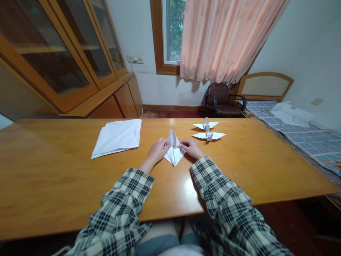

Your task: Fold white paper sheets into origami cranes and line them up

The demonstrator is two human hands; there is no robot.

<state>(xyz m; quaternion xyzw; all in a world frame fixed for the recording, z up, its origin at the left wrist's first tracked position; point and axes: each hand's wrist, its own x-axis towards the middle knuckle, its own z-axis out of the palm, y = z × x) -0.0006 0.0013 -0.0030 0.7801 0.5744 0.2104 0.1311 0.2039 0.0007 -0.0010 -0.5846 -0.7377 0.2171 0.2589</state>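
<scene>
Paper fold [174,151], white, creased kite shape, on glossy wooden table [53,177]; left hand [157,150], right hand [192,147] pinching its edges.

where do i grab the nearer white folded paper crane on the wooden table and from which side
Probably pinch the nearer white folded paper crane by its raised middle body, coming from above. Its wings lie spread flat, left and right, on the wooden table, leaving little edge to get under, while the centre stands up.

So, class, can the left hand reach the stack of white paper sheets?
Probably yes: though holding the half-folded white paper, the left hand has only bare wooden table between it and the stack of white paper sheets.
</scene>
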